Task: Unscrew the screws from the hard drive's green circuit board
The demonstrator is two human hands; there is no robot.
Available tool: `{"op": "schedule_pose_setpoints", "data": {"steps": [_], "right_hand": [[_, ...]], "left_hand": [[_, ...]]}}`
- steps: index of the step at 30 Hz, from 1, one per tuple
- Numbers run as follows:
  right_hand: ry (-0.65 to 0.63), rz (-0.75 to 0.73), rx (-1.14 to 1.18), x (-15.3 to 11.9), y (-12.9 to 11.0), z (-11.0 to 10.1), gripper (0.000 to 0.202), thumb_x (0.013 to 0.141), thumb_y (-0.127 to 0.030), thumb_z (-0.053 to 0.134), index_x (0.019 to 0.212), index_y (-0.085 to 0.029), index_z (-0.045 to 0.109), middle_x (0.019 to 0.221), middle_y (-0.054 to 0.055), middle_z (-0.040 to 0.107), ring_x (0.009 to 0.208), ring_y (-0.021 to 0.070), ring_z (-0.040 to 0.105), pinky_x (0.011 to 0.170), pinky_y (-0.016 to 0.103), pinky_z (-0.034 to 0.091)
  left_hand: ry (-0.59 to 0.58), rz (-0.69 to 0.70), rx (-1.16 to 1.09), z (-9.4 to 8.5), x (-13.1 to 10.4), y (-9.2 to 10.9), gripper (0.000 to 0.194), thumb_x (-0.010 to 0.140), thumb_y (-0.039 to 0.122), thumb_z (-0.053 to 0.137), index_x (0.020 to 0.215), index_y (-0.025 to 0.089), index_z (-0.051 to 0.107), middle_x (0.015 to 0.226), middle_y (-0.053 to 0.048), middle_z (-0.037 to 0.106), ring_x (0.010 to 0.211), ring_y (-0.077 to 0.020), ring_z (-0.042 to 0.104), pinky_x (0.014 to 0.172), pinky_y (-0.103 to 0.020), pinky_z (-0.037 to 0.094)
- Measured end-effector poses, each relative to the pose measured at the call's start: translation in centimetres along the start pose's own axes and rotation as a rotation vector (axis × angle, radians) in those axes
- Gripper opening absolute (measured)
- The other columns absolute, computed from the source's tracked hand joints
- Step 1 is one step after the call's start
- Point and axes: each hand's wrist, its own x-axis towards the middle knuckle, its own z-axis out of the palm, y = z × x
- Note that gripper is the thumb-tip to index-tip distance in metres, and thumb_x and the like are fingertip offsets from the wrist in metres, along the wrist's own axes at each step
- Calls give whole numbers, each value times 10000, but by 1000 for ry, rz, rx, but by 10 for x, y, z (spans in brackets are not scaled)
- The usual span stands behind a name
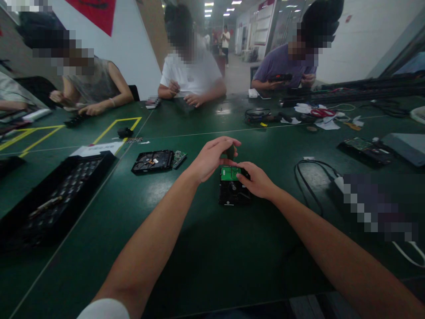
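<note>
A black hard-drive-like device (226,193) with a green circuit board (228,173) on its far half lies on the dark green table (186,266). My right hand (257,180) is closed on the right side of this device, its thumb over the board's edge. Above the far end of the board, my left hand (214,156) has its fingers bent round a small dark item (230,152), too hidden to name. Another black drive (152,161) rests to the left, beside a small loose circuit board (179,159).
A long black tray (63,199) stands at the left. Cables (299,173), a grey box (407,146) and another black device (367,150) lie at the right. Tangled wires and scraps (323,116) sit farther back. Three people work across the table.
</note>
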Motion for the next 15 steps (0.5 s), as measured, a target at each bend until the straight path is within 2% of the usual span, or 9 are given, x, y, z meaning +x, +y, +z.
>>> {"op": "schedule_pose_setpoints", "data": {"steps": [7,11,15], "right_hand": [[36,4,0,-2,4,2,314,1015,-338,604,1315,-249,630,1297,112,704,1220,295,655,1091,530,523],[29,0,-3,-2,5,2,311,1023,-342,599,1317,-246,627,1315,115,699,1240,297,645,1105,536,517],[20,1,2,-1,4,1,314,1026,-356,596,1315,-236,629,1313,120,699,1236,299,647,1103,535,518]], "left_hand": [[81,-4,73,-2,3,-3,245,906,386,788,918,166,680,906,-54,688,839,-156,667,654,-242,598],[58,13,81,-3,3,-6,312,887,412,827,941,174,632,918,-56,718,816,-141,673,644,-221,565],[24,32,96,-2,3,-5,302,915,425,799,1039,187,661,919,-48,706,851,-151,677,658,-224,568]]}}
